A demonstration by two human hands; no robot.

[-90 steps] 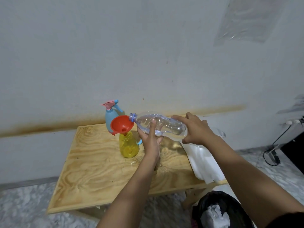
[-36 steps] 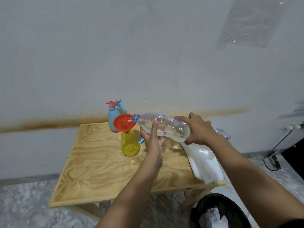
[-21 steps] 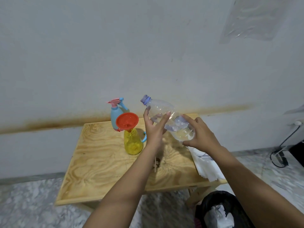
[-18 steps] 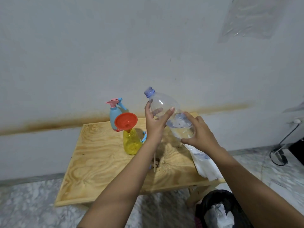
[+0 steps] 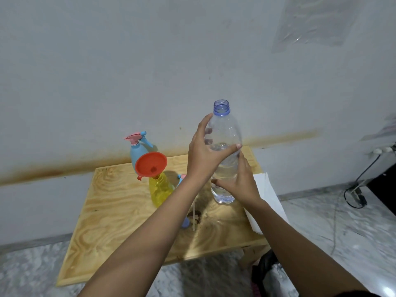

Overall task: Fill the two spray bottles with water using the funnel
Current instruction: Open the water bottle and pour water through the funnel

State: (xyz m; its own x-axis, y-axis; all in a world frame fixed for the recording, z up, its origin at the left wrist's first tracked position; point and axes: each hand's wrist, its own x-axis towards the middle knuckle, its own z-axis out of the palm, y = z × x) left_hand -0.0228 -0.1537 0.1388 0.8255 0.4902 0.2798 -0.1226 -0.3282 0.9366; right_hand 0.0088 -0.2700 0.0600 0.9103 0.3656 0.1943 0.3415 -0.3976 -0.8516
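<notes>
I hold a clear water bottle (image 5: 225,133) upright above the table, uncapped and roughly half full. My left hand (image 5: 205,153) wraps its upper body and my right hand (image 5: 240,183) grips its lower part. To the left, a yellow spray bottle body (image 5: 159,190) stands on the wooden table (image 5: 111,211) with a red funnel (image 5: 150,165) sitting tilted in its neck. A blue spray bottle (image 5: 137,150) with a pink-and-blue trigger head stands just behind it. A loose spray head with its white dip tube (image 5: 193,213) lies on the table, partly hidden by my left forearm.
A stack of white paper (image 5: 265,196) lies on the table's right edge. A black bin with a white liner (image 5: 267,273) stands on the marble floor beside the table. A cable (image 5: 355,189) runs along the floor at the right. The grey wall is right behind the table.
The water bottle was lying tipped with its mouth at the funnel; both hands have swung it up and to the right, so it now stands upright, away from the funnel.
</notes>
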